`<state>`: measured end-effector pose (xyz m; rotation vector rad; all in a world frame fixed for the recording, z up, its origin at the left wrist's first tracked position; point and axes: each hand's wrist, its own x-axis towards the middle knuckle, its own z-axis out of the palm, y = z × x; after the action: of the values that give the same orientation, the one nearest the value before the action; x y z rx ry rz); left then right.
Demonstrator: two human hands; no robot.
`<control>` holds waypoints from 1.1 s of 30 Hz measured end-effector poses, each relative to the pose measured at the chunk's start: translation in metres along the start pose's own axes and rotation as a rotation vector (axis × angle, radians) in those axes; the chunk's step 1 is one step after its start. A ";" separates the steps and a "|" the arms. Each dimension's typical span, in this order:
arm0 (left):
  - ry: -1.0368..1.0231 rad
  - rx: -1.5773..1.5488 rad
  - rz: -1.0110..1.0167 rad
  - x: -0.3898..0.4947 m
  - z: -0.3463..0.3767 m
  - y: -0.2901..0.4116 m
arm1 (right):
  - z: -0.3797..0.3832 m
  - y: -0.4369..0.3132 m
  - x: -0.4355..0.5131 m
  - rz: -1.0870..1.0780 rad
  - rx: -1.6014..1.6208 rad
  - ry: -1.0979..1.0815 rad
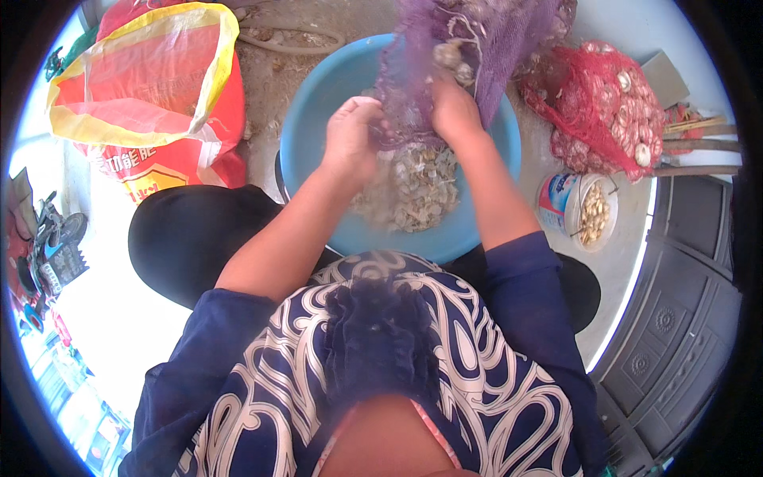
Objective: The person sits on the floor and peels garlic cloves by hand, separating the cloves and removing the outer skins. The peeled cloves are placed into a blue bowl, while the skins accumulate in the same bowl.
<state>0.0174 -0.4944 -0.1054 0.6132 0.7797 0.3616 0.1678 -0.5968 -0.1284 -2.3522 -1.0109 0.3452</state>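
A blue plastic basin (304,119) stands between my knees, with a heap of pale, papery garlic skins (423,191) in it. Over the basin hangs a purple mesh bag (506,53) with garlic bulbs (448,55) inside and at its mouth. My left hand (354,131) pinches the lower left edge of the mesh, its fingers curled. At the bag's mouth, near the bulbs, is my right hand (456,110), partly covered by the mesh; whether its fingers are closed on mesh or on a bulb does not show clearly.
At the left stands a red and yellow woven sack (223,77), its mouth wide. A red net bag of garlic bulbs (620,113) lies at the right, above a white bucket of peeled cloves (595,214). A hose (292,47) lies behind the basin. Dark panelled doors (673,310) are at lower right.
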 end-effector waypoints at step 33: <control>0.400 0.179 0.209 0.059 -0.039 -0.001 | 0.023 -0.043 0.039 0.301 1.382 -0.134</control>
<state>0.0278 -0.4503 -0.1592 0.8060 1.1421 0.6229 0.1593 -0.5355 -0.1234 -1.1767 -0.2204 0.9448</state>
